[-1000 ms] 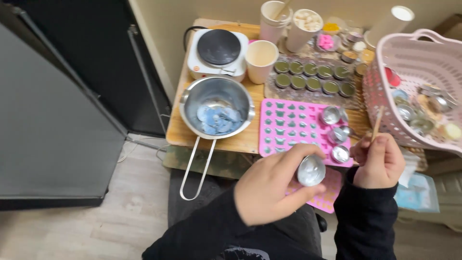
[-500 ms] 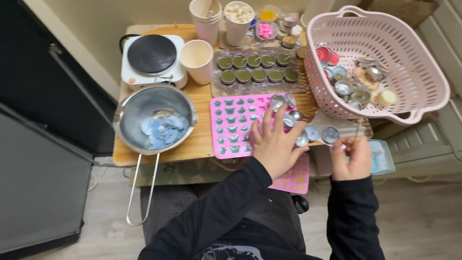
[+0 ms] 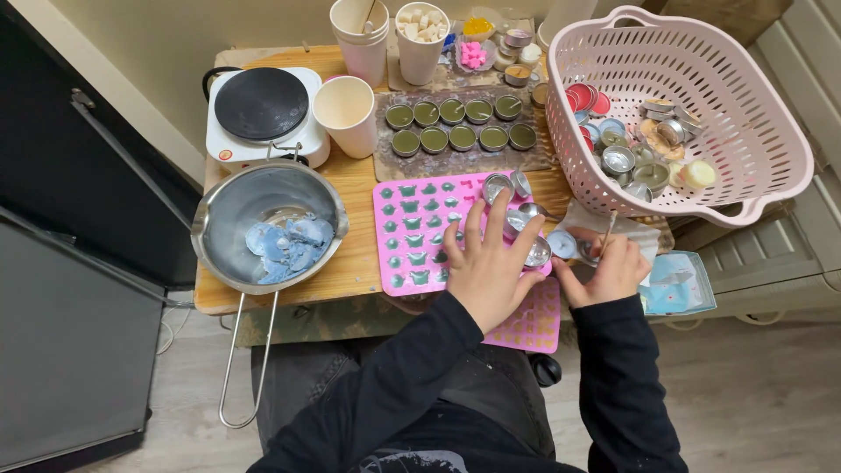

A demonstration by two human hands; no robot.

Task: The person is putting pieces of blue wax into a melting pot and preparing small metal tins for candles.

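Note:
My left hand [image 3: 484, 267] lies fingers spread over the right side of a pink silicone mold [image 3: 412, 236] whose cavities hold green wax. Its fingertips touch small empty metal tins [image 3: 536, 254] at the mold's right edge, and it holds nothing. My right hand [image 3: 611, 270] rests just right of it, pinching a thin wooden stick [image 3: 606, 229] that points up. A small metal tin [image 3: 585, 250] sits at its fingertips; whether the hand grips it is unclear. Both sleeves are black.
A steel pot [image 3: 219, 206] holding blue wax pieces stands left, with a hot plate [image 3: 261, 105] and paper cups [image 3: 348, 109] behind it. A tray of green-filled tins [image 3: 460, 124] sits at the back. A pink basket [image 3: 701, 52] of tins stands right. A second pink mold [image 3: 536, 326] overhangs the table edge.
My left hand set down the tin it held and spread flat over the mold. My right hand came down to the table with the stick and tin.

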